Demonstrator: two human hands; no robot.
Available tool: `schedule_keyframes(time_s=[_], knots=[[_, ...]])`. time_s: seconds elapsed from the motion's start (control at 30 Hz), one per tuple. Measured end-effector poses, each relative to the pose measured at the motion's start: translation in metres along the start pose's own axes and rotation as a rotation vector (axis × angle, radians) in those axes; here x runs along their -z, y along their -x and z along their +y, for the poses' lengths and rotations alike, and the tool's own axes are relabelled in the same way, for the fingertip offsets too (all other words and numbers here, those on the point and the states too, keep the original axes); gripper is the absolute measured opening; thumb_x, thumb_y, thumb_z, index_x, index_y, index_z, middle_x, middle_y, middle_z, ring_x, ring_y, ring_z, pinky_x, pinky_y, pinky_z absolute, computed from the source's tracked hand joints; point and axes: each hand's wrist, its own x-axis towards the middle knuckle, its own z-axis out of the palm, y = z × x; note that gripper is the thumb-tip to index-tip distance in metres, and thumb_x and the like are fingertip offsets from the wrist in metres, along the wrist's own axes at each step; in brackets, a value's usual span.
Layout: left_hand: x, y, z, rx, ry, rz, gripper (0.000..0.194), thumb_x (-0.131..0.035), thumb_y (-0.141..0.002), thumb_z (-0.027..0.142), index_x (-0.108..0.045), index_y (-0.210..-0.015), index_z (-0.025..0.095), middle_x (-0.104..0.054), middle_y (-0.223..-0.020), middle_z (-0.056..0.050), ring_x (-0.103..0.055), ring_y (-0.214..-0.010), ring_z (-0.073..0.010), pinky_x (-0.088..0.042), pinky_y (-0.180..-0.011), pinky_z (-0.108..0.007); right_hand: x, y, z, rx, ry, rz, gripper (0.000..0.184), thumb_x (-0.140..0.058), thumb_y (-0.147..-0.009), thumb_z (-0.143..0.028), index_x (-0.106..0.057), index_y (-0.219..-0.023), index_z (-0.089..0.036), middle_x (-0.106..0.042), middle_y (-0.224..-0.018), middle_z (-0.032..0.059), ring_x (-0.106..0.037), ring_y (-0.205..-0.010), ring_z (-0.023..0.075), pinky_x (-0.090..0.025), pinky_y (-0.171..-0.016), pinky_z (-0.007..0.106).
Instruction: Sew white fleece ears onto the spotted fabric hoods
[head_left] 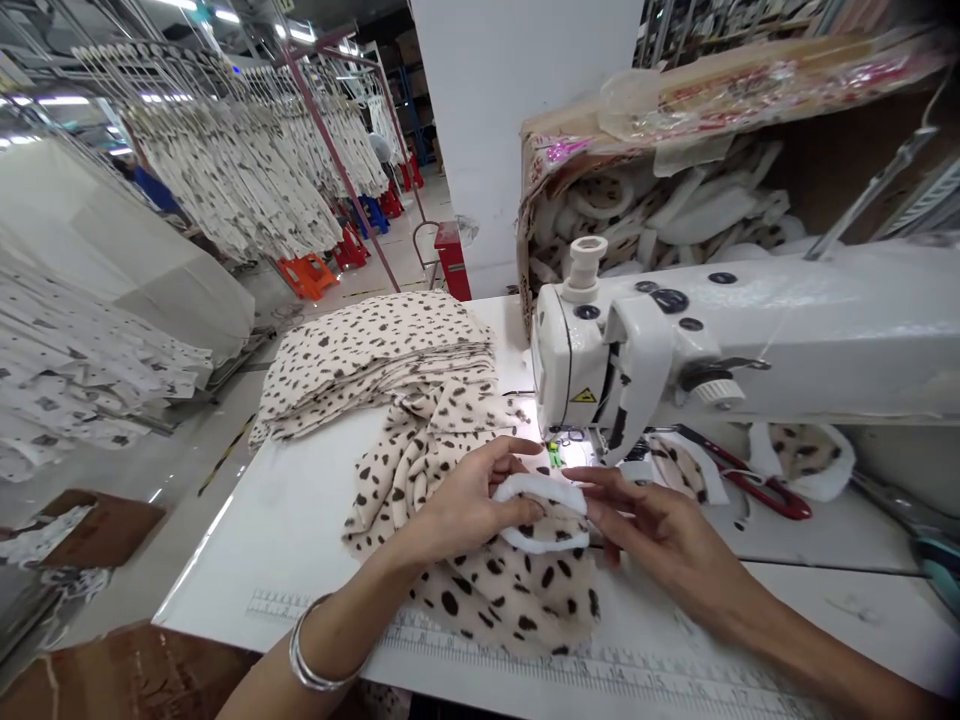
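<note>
My left hand (472, 500) grips a small piece of spotted cream fabric edged with a white band (541, 492). My right hand (660, 530) comes in from the right, its fingertips on the right end of that band. Loose leopard-spotted fabric (502, 590) lies under both hands on the white sewing table (277, 520). Just beyond them stands the presser foot area of a white industrial sewing machine (720, 350). A folded stack of the same fabric (367, 360) rests at the far left of the table. My left wrist wears a silver bangle (315, 645).
Red-handled scissors (757, 480) and white-edged fabric pieces (802, 460) lie right of the needle. A measuring tape (525, 640) runs along the table's front edge. A cardboard box of spotted pieces (652, 210) stands behind the machine. Garments hang on racks (240, 170) at back left.
</note>
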Motion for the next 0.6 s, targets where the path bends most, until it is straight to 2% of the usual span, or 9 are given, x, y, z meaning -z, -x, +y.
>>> schedule_keyframes(time_s=[0.1, 0.23, 0.37, 0.5, 0.6], knots=[[-0.001, 0.001, -0.001, 0.029, 0.028, 0.022, 0.045, -0.072, -0.078, 0.024, -0.055, -0.119, 0.02, -0.062, -0.104, -0.008, -0.059, -0.094, -0.0222, -0.047, -0.077, -0.032, 0.001, 0.001, 0.007, -0.013, -0.009, 0.018, 0.042, -0.064, -0.082, -0.052, -0.066, -0.109, -0.021, -0.066, -0.103, 0.011, -0.06, -0.065, 0.0151, -0.056, -0.056, 0.031], [-0.005, 0.003, 0.003, 0.056, 0.019, 0.031, 0.041, -0.069, -0.081, 0.027, -0.054, -0.118, 0.02, -0.062, -0.097, -0.006, -0.058, -0.081, -0.0175, -0.045, -0.067, -0.027, -0.002, 0.0, 0.012, 0.06, 0.101, -0.004, 0.044, -0.062, -0.083, -0.052, -0.063, -0.118, -0.025, -0.067, -0.096, 0.0072, -0.063, -0.072, 0.018, -0.055, -0.056, 0.029], [-0.012, 0.006, 0.007, 0.012, -0.065, 0.085, 0.033, -0.064, -0.083, 0.026, -0.057, -0.115, 0.019, -0.062, -0.098, -0.005, -0.058, -0.081, -0.017, -0.044, -0.066, -0.025, -0.007, -0.002, 0.007, 0.101, 0.236, 0.015, 0.038, -0.058, -0.084, -0.054, -0.068, -0.105, -0.023, -0.067, -0.082, 0.0039, -0.061, -0.064, 0.0167, -0.052, -0.055, 0.029], [-0.017, 0.006, 0.007, 0.031, -0.167, 0.078, 0.029, -0.065, -0.082, 0.027, -0.063, -0.11, 0.02, -0.064, -0.099, -0.005, -0.058, -0.081, -0.0179, -0.044, -0.067, -0.026, -0.01, -0.002, 0.004, 0.123, 0.28, 0.049, 0.033, -0.055, -0.087, -0.051, -0.066, -0.095, -0.022, -0.067, -0.083, 0.0045, -0.063, -0.068, 0.0179, -0.052, -0.057, 0.029], [-0.018, 0.006, 0.006, 0.015, -0.261, 0.076, 0.017, -0.068, -0.081, 0.026, -0.07, -0.095, 0.018, -0.065, -0.096, -0.004, -0.058, -0.083, -0.019, -0.044, -0.072, -0.027, -0.01, 0.002, 0.007, 0.216, 0.375, 0.035, 0.025, -0.05, -0.092, -0.044, -0.063, -0.092, -0.023, -0.066, -0.084, 0.003, -0.061, -0.065, 0.0152, -0.051, -0.055, 0.027]])
